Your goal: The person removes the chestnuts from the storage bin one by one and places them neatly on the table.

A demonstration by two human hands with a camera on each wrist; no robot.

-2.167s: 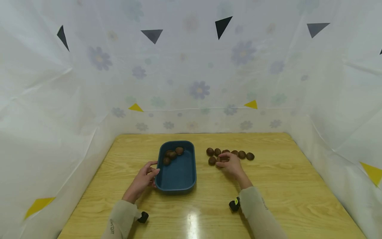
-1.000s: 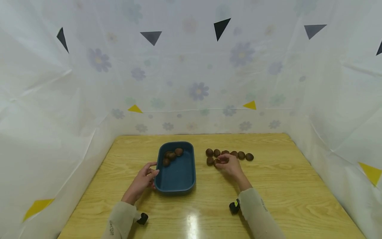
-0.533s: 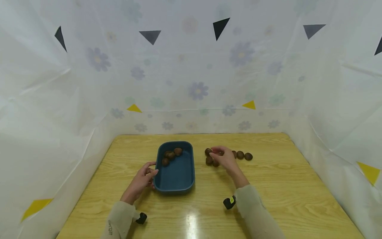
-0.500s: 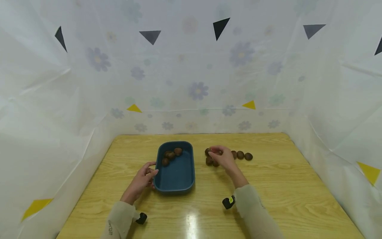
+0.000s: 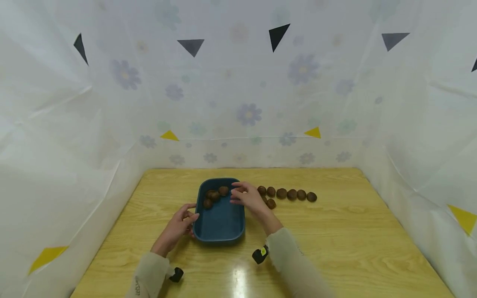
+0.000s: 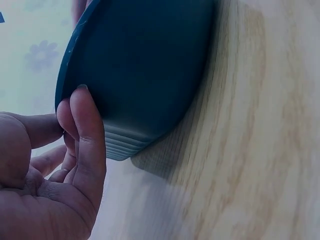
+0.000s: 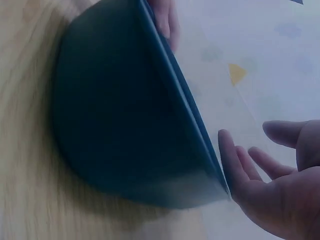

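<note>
My left hand (image 5: 177, 227) pinches the left rim of a dark blue rectangular container (image 5: 220, 240), thumb on one side and fingers on the other in the left wrist view. Several small round brown pieces that look like chestnuts (image 5: 223, 191) lie at its back left. Above the right rim is my right hand (image 5: 251, 200), its fingers spread and nothing between them. In the right wrist view those fingers (image 7: 234, 165) are right at the rim. On the table to the right, a row of similar brown pieces (image 5: 292, 194) lies behind two more (image 5: 271, 203), one partly hidden by my right hand.
The wooden table (image 5: 335, 240) reaches white sheeting at the back (image 5: 208, 99) and on both sides. Black wrist cameras (image 5: 177, 275) hang by both light sleeves (image 5: 294, 265).
My right hand has moved left from the brown pieces to over the container's right rim, uncovering the row. One front piece had shifted slightly left earlier. My left hand stays at the container.
</note>
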